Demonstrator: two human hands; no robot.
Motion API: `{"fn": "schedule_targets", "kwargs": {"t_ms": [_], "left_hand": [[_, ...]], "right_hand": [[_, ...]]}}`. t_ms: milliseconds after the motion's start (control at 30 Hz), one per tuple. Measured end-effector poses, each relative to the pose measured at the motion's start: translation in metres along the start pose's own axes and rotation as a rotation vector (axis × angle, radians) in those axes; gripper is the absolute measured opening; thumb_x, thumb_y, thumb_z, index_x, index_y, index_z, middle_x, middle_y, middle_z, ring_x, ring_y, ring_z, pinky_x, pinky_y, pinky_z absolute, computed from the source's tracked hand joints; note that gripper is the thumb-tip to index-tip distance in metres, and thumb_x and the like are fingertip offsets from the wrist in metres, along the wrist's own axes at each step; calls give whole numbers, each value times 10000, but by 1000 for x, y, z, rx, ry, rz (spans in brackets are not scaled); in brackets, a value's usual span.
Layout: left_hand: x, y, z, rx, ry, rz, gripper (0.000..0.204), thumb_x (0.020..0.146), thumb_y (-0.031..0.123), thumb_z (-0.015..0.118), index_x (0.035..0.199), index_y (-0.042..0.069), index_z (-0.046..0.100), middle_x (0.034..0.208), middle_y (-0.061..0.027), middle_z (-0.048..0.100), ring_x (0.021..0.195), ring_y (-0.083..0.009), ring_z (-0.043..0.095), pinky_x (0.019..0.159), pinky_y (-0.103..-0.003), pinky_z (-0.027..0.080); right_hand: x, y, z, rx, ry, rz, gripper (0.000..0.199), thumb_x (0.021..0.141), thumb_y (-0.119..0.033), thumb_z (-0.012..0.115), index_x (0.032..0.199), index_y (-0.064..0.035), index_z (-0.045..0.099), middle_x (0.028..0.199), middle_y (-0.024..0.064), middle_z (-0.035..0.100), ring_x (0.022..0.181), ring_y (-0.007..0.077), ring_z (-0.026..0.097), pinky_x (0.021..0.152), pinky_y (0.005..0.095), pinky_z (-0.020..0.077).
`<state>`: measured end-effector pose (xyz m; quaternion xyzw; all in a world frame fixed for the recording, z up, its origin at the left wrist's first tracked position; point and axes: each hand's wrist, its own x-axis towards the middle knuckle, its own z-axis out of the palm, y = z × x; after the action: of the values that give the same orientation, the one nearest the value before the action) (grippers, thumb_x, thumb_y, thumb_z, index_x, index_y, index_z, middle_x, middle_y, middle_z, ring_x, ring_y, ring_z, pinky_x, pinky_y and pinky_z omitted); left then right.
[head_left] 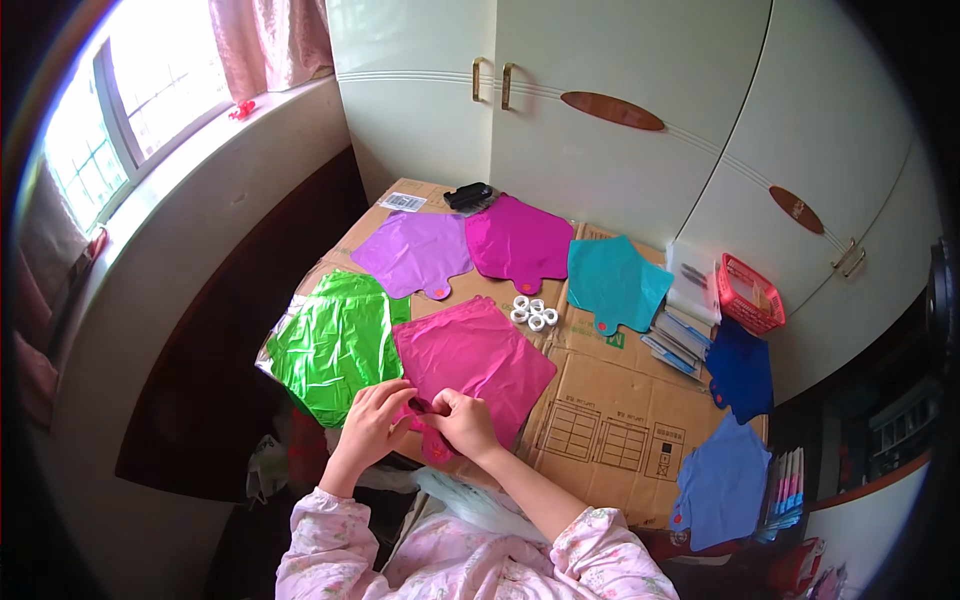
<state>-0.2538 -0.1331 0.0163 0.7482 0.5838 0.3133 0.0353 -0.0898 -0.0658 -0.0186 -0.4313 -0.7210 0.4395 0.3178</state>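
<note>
A flat pink foil balloon (475, 365) lies in front of me, its narrow tab with a red dot pointing toward me. My left hand (375, 420) has its fingers bent together at the left side of the tab's neck. From the other side, my right hand (463, 424) pinches the neck between thumb and bent fingers. Between the two hands shows a small dark spot, too small to make out. Left of the pink one is a crinkled shiny green foil balloon (335, 345). Several small white ribbon rolls (535, 313) sit beyond its right edge.
Flat lilac (415, 250), magenta (520, 243), teal (618, 283), dark blue (740, 370) and light blue (722, 485) foil balloons lie around the cardboard (590, 400). A red basket (748, 292) and stacked packets (680, 340) stand right. A black object (468, 196) lies behind, before white cupboards (620, 60).
</note>
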Motion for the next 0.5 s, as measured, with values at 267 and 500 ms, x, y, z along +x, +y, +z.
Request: {"fn": "schedule_targets", "kwargs": {"t_ms": [267,500], "left_hand": [[-2,0,-4,306,-78,223,132,716,139,632,833,86,663,1188,-38,584,1167,-217,509,942,-399,410],[16,-16,-6,109,-413,248,187,821,210,553,860,55,649,1216,-107,594,1194,-256,518,1056,-441,344]], "right_hand": [[6,16,-4,196,65,-25,320,738,-270,788,778,-42,567,628,64,591,578,129,559,556,312,458],[26,32,-37,988,-31,271,159,839,-155,709,909,-76,589,772,-8,619,667,59,566,604,208,448]]}}
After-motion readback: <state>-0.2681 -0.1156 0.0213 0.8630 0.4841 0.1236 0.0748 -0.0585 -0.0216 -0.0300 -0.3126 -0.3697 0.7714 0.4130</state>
